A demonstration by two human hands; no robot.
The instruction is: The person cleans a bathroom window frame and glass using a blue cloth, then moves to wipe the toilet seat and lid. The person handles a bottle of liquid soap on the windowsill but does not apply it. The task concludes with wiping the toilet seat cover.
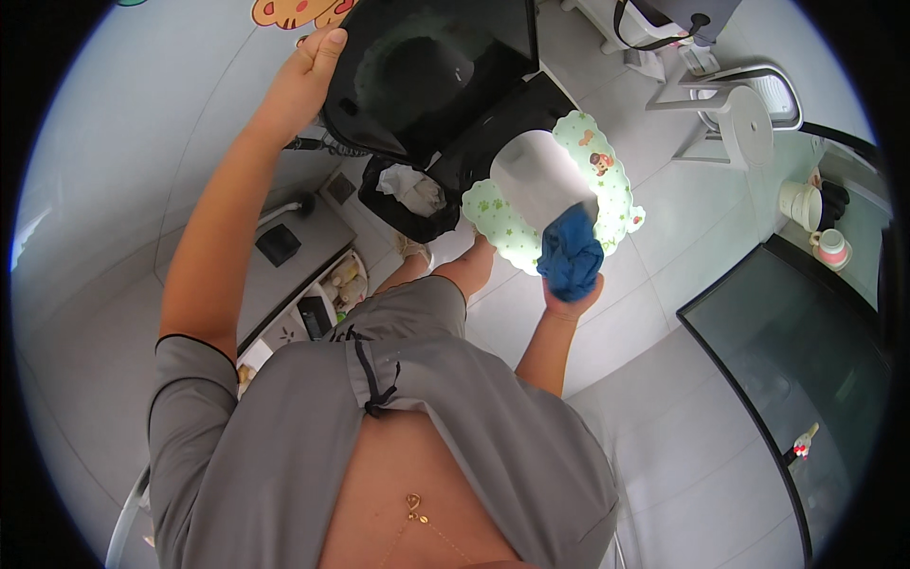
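My left hand grips the edge of the raised black toilet lid at its upper left, thumb on the near face. A bunched blue cloth is in my right hand, over the front of the toilet. Under the cloth lies a light green toilet seat pad with scalloped edges and printed cartoon figures. The pad curves around the white toilet bowl, and the cloth hides part of its front.
A black-lined bin with white paper in it stands left of the toilet. A low storage cabinet runs along the left. At right are a white stool, a black-framed glass panel and a shelf with cups.
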